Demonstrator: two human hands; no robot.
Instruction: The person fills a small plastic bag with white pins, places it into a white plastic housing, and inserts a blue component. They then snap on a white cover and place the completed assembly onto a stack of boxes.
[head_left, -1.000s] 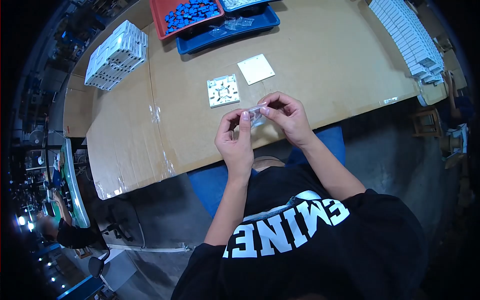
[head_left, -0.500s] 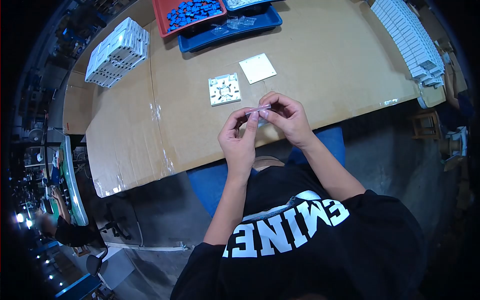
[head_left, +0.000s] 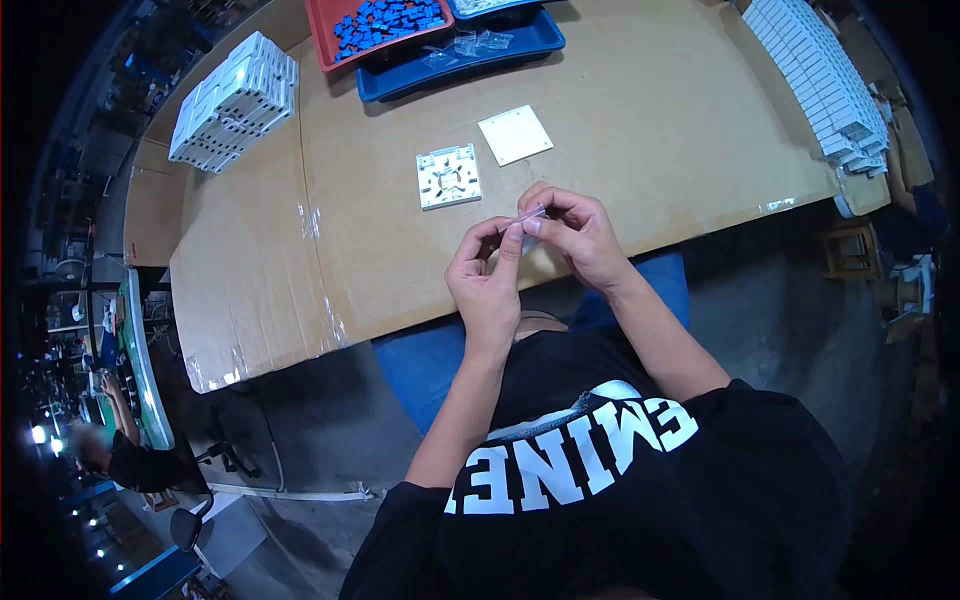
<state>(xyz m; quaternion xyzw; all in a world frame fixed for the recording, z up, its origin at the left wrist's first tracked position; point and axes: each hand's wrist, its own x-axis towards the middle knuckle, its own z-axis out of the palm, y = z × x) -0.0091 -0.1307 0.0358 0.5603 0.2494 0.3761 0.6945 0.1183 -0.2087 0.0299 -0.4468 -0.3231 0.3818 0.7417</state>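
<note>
My left hand [head_left: 486,285] and my right hand [head_left: 590,245] meet over the near part of the cardboard-covered table. Between their thumbs and fingertips they pinch a small clear plastic bag [head_left: 537,212], its top edge showing as a shiny strip. The fingers hide most of the bag, and I cannot make out whether anything is inside. Just beyond my hands lies an open white square box base [head_left: 449,178] with dark slots and ribs inside. A flat white square cover [head_left: 516,135] rests to its right, apart from it.
At the back, a red tray [head_left: 328,52] holds many blue pieces, beside a blue tray [head_left: 400,88] with clear bags. White boxes [head_left: 235,100] are stacked at the left and more white pieces [head_left: 815,80] at the right. Another person [head_left: 145,465] works at far left.
My left hand has shifted slightly right, toward the right hand. The bag's top edge now tilts more steeply between the fingertips. Box base and cover stay put.
</note>
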